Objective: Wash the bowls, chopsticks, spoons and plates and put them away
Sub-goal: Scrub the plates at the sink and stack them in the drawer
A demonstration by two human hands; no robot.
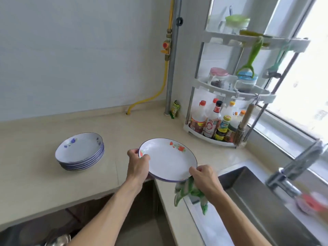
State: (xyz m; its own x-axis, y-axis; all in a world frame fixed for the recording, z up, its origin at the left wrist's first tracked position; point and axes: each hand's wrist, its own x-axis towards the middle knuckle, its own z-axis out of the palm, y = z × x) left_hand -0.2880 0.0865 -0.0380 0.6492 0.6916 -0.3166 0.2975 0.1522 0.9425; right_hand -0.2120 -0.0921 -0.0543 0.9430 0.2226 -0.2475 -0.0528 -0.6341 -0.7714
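Observation:
A white plate with red flowers and a blue rim [168, 159] is held above the counter corner. My left hand [139, 163] grips its left edge, thumb on top. My right hand [204, 176] grips its near right edge and also holds a green and white cloth [190, 193] that hangs below the plate. A stack of several white plates with blue flowers [80, 151] sits on the beige counter [44, 174] to the left.
A steel sink [257, 201] with a faucet [291, 173] lies at the right. A corner rack [229, 93] with sauce bottles and jars stands behind it by the window. A yellow gas hose and pipe [170, 55] run down the wall.

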